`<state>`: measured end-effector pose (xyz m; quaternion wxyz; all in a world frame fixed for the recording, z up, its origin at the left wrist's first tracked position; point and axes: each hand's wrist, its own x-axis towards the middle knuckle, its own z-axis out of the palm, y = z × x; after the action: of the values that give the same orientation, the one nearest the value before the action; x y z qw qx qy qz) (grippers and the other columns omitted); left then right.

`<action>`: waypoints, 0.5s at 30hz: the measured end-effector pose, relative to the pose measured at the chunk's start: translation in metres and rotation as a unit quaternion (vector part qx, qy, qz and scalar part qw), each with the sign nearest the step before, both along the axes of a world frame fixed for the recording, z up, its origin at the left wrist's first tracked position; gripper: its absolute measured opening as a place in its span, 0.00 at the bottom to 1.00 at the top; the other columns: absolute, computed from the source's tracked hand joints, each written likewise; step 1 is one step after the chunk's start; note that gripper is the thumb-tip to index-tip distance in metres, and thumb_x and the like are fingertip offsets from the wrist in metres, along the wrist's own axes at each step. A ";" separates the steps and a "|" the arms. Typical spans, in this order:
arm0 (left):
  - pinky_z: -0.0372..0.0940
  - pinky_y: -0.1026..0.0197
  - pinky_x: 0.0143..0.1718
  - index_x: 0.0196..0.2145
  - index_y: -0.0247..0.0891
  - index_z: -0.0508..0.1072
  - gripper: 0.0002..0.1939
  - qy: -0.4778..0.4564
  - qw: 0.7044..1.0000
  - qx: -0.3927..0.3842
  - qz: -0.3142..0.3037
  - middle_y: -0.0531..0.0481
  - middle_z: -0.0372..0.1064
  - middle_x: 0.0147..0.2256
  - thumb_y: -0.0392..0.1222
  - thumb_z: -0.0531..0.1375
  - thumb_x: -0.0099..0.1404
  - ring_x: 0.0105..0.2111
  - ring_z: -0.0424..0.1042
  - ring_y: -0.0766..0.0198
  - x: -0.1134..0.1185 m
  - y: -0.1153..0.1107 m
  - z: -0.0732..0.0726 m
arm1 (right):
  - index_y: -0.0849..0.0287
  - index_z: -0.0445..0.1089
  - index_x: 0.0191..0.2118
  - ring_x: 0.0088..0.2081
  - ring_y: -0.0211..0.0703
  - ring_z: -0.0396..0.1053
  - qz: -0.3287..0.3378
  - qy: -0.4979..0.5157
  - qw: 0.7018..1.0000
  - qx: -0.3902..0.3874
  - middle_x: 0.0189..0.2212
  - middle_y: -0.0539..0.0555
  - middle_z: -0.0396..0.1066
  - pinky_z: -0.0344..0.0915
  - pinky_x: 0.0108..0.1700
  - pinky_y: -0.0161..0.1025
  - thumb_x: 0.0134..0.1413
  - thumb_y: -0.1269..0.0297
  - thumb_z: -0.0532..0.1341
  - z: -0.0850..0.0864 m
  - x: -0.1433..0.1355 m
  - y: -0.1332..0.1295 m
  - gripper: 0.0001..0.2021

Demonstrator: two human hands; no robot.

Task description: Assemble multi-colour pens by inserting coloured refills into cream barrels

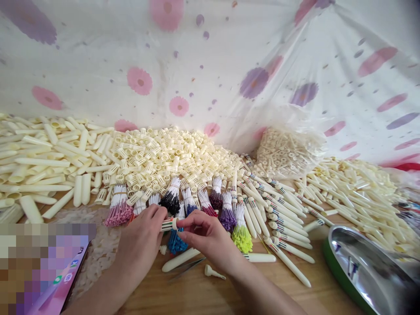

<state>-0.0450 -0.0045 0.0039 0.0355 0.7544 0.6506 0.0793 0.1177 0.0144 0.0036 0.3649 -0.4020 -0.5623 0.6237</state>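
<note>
My left hand (141, 234) is closed round a cream slotted pen sleeve (167, 225) with coloured strips in its slots. At the sleeve's right end, my right hand (211, 240) pinches with thumb and forefinger; a small pale end piece shows there. Just behind both hands stand banded bundles of white-stemmed refills, among them a pink bundle (118, 208), a black bundle (172, 197), a purple bundle (227, 214) and a yellow bundle (242, 232). A blue bundle (177, 242) lies partly hidden between the hands. Below them rest a cream pen barrel (180, 260), tweezers (188, 267) and a small cone-shaped part (214, 272).
Slotted sleeves (177, 153) are heaped at the back, with long barrels (42, 162) to the left. A plastic bag (288, 151) holds small parts. Assembled pens (288, 236) lie to the right, beside a green-sided metal tray (331, 258). A phone (62, 284) stands at front left.
</note>
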 end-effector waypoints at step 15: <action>0.65 0.57 0.34 0.35 0.36 0.67 0.16 -0.005 1.000 -0.021 0.020 0.45 0.68 0.36 0.22 0.47 0.58 0.37 0.70 0.54 0.010 -0.003 0.001 | 0.60 0.64 0.27 0.25 0.32 0.54 -0.026 -0.027 0.999 -0.005 0.23 0.45 0.58 0.52 0.27 0.33 0.41 0.68 0.64 -0.004 -0.011 -0.007 0.07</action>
<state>-0.0345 -0.0070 0.0052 0.0530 0.7400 0.6669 0.0698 0.1069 0.0073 0.0001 0.3636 -0.4351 -0.5582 0.6057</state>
